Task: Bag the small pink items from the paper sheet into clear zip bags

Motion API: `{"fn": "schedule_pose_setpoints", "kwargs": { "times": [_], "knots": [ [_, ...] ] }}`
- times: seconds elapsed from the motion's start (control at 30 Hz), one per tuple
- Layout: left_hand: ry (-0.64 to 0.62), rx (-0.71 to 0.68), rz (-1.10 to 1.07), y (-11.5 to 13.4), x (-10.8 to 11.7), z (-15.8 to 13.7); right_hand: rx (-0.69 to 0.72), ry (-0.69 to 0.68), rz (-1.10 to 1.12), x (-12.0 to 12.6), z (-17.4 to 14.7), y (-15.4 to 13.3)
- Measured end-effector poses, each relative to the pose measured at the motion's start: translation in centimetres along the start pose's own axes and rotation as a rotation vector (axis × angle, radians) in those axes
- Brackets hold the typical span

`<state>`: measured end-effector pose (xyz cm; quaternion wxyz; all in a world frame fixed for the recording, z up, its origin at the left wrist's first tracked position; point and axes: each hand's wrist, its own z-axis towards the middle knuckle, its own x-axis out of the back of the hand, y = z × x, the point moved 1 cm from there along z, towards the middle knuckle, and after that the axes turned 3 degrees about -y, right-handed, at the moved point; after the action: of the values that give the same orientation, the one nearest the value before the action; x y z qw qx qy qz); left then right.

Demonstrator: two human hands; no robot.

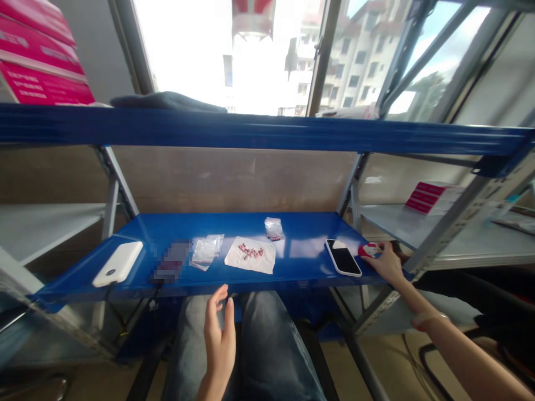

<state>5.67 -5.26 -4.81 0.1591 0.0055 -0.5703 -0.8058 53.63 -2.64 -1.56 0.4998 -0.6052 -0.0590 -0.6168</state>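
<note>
My left hand [220, 337] hovers over my lap in front of the blue shelf top [301, 264], its fingers parted and holding nothing. Off to the right, my right hand [389, 264] has its fingers closed on a small rounded red, white and blue object [368, 250] at the shelf's right end; part of it is hidden. A white-framed phone [343, 257] lies just left of that hand. Small reddish beads [251, 252] are scattered on a white paper sheet [234, 259] near the middle. Clear plastic bags [206, 250] lie left of the sheet, and another small bag [274, 229] lies behind it.
A white power bank-like block [118, 264] and a blurred dark item [172, 260] lie at the left, with cables below. A blue beam [259, 131] crosses above the shelf. Slanted metal posts [447, 223] stand on both sides. Pink boxes [426, 197] sit at right.
</note>
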Motion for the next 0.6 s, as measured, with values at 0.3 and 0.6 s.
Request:
{"fn": "schedule_pose_setpoints", "kwargs": {
  "times": [0.3,0.6],
  "knots": [
    [-0.553,0.121,-0.125,2.5,-0.9,-2.6,0.181,-0.189,0.503,2.5,-15.2,-9.7],
    [-0.803,0.218,-0.314,4.8,0.1,-3.6,0.33,-0.908,0.986,0.6,-26.3,-17.1]
  ]
}}
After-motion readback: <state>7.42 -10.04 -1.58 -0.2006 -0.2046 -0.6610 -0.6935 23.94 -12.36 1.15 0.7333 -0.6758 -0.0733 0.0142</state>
